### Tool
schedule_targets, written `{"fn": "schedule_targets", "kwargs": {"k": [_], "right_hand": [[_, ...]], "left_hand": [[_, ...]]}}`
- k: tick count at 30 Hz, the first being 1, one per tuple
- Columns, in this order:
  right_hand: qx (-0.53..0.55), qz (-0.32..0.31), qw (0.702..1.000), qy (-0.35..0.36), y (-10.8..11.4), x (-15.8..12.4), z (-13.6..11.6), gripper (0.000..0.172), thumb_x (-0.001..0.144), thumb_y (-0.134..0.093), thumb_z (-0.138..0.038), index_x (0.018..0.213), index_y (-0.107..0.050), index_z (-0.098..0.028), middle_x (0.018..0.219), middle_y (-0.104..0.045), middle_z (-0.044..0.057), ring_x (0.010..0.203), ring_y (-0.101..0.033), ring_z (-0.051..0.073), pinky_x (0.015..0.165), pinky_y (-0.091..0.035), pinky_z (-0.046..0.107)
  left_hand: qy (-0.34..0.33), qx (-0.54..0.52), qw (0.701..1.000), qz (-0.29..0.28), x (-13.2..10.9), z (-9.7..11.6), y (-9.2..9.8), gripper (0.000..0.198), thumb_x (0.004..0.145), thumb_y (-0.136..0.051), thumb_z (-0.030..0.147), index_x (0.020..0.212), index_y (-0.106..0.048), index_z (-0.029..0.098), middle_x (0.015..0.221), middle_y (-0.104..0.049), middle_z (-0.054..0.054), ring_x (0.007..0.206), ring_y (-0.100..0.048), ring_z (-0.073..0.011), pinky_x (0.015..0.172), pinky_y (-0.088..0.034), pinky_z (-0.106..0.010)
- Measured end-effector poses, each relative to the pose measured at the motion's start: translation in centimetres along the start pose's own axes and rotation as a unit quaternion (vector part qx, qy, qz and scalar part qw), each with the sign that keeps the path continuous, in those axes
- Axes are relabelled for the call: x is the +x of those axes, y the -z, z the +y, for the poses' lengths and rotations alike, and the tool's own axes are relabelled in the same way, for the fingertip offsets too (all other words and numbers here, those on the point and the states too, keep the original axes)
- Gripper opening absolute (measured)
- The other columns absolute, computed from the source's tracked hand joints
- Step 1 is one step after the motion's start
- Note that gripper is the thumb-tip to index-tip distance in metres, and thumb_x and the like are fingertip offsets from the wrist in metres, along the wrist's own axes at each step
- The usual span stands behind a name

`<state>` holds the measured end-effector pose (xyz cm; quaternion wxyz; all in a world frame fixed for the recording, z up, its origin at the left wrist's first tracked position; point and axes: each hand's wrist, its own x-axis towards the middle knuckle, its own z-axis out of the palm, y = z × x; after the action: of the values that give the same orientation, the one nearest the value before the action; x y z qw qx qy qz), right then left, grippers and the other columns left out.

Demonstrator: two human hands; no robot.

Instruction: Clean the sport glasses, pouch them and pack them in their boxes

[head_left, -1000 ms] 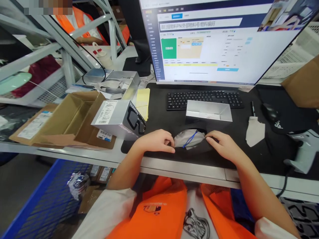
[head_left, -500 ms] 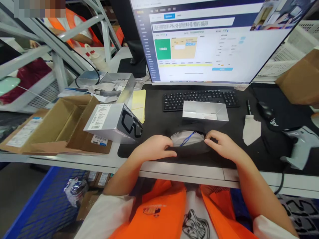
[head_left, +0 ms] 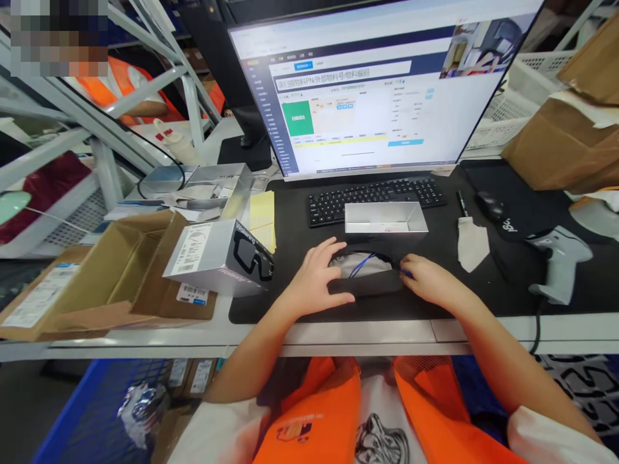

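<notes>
On the black surface (head_left: 503,299), an open dark case (head_left: 374,285) lies below frame centre, where the left hand (head_left: 314,283), fingers apart, should steady it and the right hand (head_left: 425,278), fingers pinched on the case's right end, move gently, keeping the blue cord (head_left: 362,265) clear.

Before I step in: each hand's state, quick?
Left hand: open, at left end of the black case.
Right hand: closed at the case's right end; exact hold unclear.

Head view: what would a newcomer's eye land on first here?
Probably the bright monitor, filling the top centre. Below it, the spread left hand and the right hand flank a dark case with a blue cord showing. Then the silver box, just right of the open carton.
</notes>
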<state>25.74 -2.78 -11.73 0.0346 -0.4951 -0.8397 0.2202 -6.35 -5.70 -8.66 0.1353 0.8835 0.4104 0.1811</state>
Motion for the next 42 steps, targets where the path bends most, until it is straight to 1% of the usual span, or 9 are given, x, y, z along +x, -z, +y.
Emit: {"fn": "schedule_targets", "kwargs": {"k": [3, 8, 13, 18, 22, 25, 28, 36, 42], "right_hand": [[-0.031, 0.009, 0.999, -0.026, 0.8, -0.5, 0.1, 0.024, 0.097, -0.047, -0.025, 0.088, -0.068, -0.017, 0.1, -0.07, 0.012, 0.092, -0.067, 0.027, 0.082, -0.049, 0.036], [-0.008, 0.064, 0.996, -0.062, 4.5, -2.1, -0.2, 0.028, 0.1, -0.046, -0.032, 0.08, -0.062, -0.02, 0.085, -0.07, 0.006, 0.08, -0.065, 0.022, 0.071, -0.043, 0.031], [-0.04, 0.088, 0.995, 0.031, 4.8, -0.8, -7.4, 0.023, 0.099, -0.048, -0.026, 0.086, -0.066, -0.019, 0.089, -0.071, 0.006, 0.081, -0.064, 0.02, 0.071, -0.042, 0.03], [-0.076, 0.05, 0.984, 0.151, 2.2, 0.1, -12.0, 0.028, 0.099, -0.055, -0.036, 0.093, -0.072, -0.014, 0.097, -0.07, 0.012, 0.088, -0.066, 0.024, 0.081, -0.048, 0.037], [0.061, 0.127, 0.974, 0.179, 1.9, -2.1, -7.9, 0.024, 0.101, -0.051, -0.029, 0.111, -0.071, -0.019, 0.115, -0.07, 0.01, 0.108, -0.066, 0.023, 0.097, -0.051, 0.038], [0.086, 0.241, 0.963, 0.083, 1.0, -3.0, -3.0, 0.026, 0.098, -0.048, -0.02, 0.116, -0.067, -0.02, 0.119, -0.069, 0.01, 0.112, -0.065, 0.023, 0.101, -0.052, 0.04], [-0.004, 0.163, 0.987, 0.01, -0.9, -2.2, -0.2, 0.031, 0.091, -0.054, -0.016, 0.12, -0.067, -0.015, 0.125, -0.068, 0.014, 0.118, -0.064, 0.027, 0.104, -0.052, 0.042], [-0.09, 0.091, 0.992, 0.007, -1.9, 0.0, -1.8, 0.026, 0.088, -0.047, -0.004, 0.099, -0.07, -0.009, 0.108, -0.069, 0.019, 0.102, -0.065, 0.029, 0.089, -0.049, 0.038], [-0.066, 0.088, 0.994, -0.017, -1.0, -1.3, -1.3, 0.019, 0.096, -0.051, -0.019, 0.104, -0.067, -0.013, 0.106, -0.07, 0.015, 0.099, -0.066, 0.027, 0.085, -0.046, 0.035]], "left_hand": [[-0.009, -0.03, 0.999, -0.034, 0.3, 0.1, -0.8, 0.048, 0.075, -0.078, 0.062, 0.079, -0.063, 0.017, 0.164, -0.033, -0.016, 0.154, -0.024, -0.043, 0.121, -0.027, -0.065], [0.004, -0.03, 0.999, -0.012, 0.4, 0.9, -1.0, 0.045, 0.073, -0.083, 0.054, 0.095, -0.064, 0.02, 0.156, -0.046, -0.014, 0.146, -0.039, -0.0357, 0.116, -0.037, -0.055], [0.0, -0.007, 1.0, 0.001, 0.2, 1.5, -1.6, 0.089, 0.072, -0.082, 0.055, 0.147, -0.046, 0.023, 0.157, -0.045, -0.016, 0.143, -0.042, -0.0348, 0.115, -0.034, -0.054], [-0.007, -0.002, 1.0, 0.001, 0.2, 1.3, -2.0, 0.094, 0.076, -0.078, 0.053, 0.155, -0.037, 0.023, 0.163, -0.036, -0.017, 0.148, -0.037, -0.0339, 0.117, -0.031, -0.054], [-0.013, 0.003, 1.0, -0.023, 0.2, 1.3, -1.7, 0.074, 0.079, -0.077, 0.055, 0.145, -0.054, 0.031, 0.166, -0.032, -0.014, 0.151, -0.032, -0.0357, 0.117, -0.029, -0.057], [-0.016, 0.014, 0.999, -0.042, 0.1, 1.4, -1.5, 0.059, 0.077, -0.078, 0.056, 0.128, -0.067, 0.029, 0.17, -0.019, -0.014, 0.155, -0.023, -0.0397, 0.118, -0.026, -0.06], [-0.009, 0.03, 0.999, -0.041, 0.3, 2.0, -1.3, 0.069, 0.071, -0.084, 0.053, 0.13, -0.063, 0.024, 0.172, -0.008, -0.018, 0.155, -0.024, -0.0412, 0.117, -0.028, -0.06], [0.022, 0.098, 0.992, -0.075, 4.0, 5.3, -1.5, 0.1, 0.07, -0.082, 0.042, 0.157, -0.036, 0.025, 0.163, -0.034, -0.021, 0.137, -0.044, -0.0436, 0.107, -0.039, -0.061], [-0.007, 0.025, 0.999, -0.027, 3.4, 4.3, -1.8, 0.077, 0.076, -0.077, 0.041, 0.146, -0.051, 0.028, 0.147, -0.051, -0.011, 0.133, -0.048, -0.032, 0.111, -0.04, -0.05]]}}
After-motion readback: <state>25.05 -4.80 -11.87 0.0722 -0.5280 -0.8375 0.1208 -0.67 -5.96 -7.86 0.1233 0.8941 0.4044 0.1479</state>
